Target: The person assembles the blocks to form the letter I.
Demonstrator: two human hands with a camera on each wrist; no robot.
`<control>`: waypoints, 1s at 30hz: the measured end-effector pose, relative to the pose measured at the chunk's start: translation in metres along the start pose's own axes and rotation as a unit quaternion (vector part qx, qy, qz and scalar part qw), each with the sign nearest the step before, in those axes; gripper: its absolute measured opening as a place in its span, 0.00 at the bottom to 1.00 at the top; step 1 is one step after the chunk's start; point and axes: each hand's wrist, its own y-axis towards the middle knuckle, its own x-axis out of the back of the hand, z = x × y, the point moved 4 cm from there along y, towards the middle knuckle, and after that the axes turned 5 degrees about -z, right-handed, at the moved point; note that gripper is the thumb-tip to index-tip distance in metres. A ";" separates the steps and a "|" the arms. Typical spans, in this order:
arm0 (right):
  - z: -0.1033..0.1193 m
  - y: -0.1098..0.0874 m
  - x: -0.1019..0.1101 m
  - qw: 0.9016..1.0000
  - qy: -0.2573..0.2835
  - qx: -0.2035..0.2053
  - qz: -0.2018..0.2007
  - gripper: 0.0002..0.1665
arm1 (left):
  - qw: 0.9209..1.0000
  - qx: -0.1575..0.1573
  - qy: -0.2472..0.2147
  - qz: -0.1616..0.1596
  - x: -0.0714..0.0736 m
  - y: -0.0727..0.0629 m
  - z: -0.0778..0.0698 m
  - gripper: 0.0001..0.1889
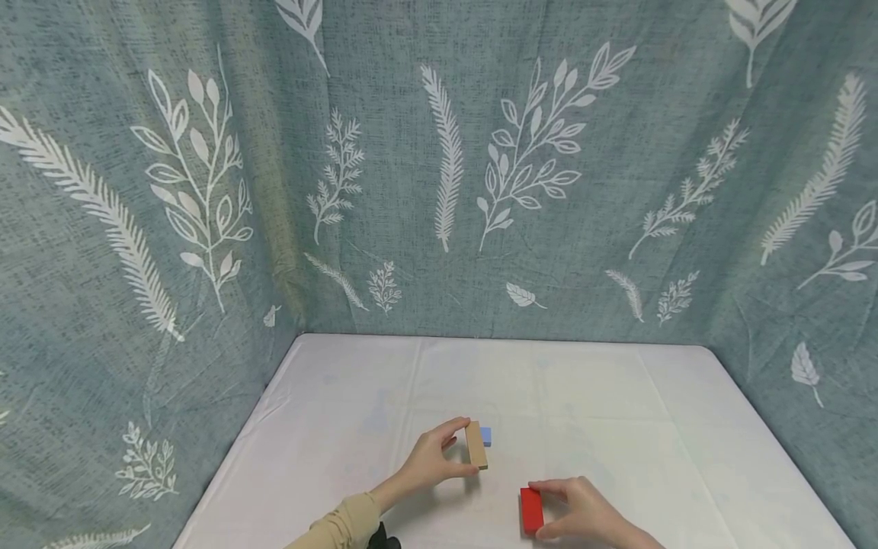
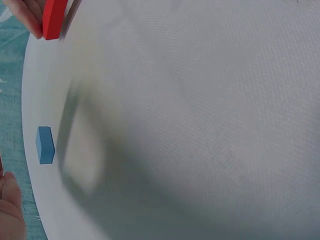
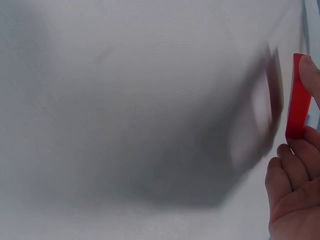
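Observation:
Between thumb and fingertips, my left hand grips a tan wooden block by its two ends. A small blue block shows just behind the tan one, partly hidden by it; in the left wrist view the blue block stands on the white cloth. Nearer the front and to the right, my right hand pinches a red block end to end. The right wrist view has the red block held between the thumb and fingers, with its shadow on the cloth beside it.
A white-covered table lies under both hands. Blue-green curtains with white leaf prints hang behind and along both sides. A dark object sits by the left sleeve.

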 end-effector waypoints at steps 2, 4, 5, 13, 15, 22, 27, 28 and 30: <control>-0.001 0.000 -0.001 1.000 0.004 -0.010 0.004 0.37 | 1.000 0.002 -0.001 -0.001 0.000 0.000 -0.001 0.38; -0.002 0.000 -0.001 1.000 0.004 -0.013 0.007 0.38 | 1.000 0.004 0.000 -0.002 0.000 0.001 -0.001 0.38; -0.002 0.000 -0.001 1.000 0.005 -0.016 0.008 0.38 | 1.000 0.005 0.001 -0.002 0.000 0.001 -0.001 0.38; -0.005 0.001 -0.003 0.997 0.029 -0.061 0.021 0.37 | 1.000 0.011 0.011 -0.002 -0.001 0.002 -0.002 0.38; -0.005 0.001 -0.003 0.997 0.034 -0.066 0.025 0.37 | 1.000 0.012 0.013 -0.004 -0.002 0.003 -0.001 0.38; -0.003 0.000 -0.001 0.998 0.013 -0.047 0.031 0.38 | 1.000 0.018 0.013 -0.005 -0.002 0.004 -0.001 0.38; -0.003 -0.001 -0.001 0.999 -0.011 -0.033 0.031 0.38 | 1.000 0.021 0.014 -0.001 -0.001 0.004 -0.002 0.38; -0.003 -0.001 -0.001 0.999 -0.016 -0.028 0.031 0.38 | 1.000 0.022 0.014 -0.001 -0.001 0.004 -0.002 0.38; -0.002 -0.001 -0.001 0.999 -0.025 -0.021 0.031 0.38 | 1.000 0.023 0.014 0.000 -0.001 0.004 -0.002 0.38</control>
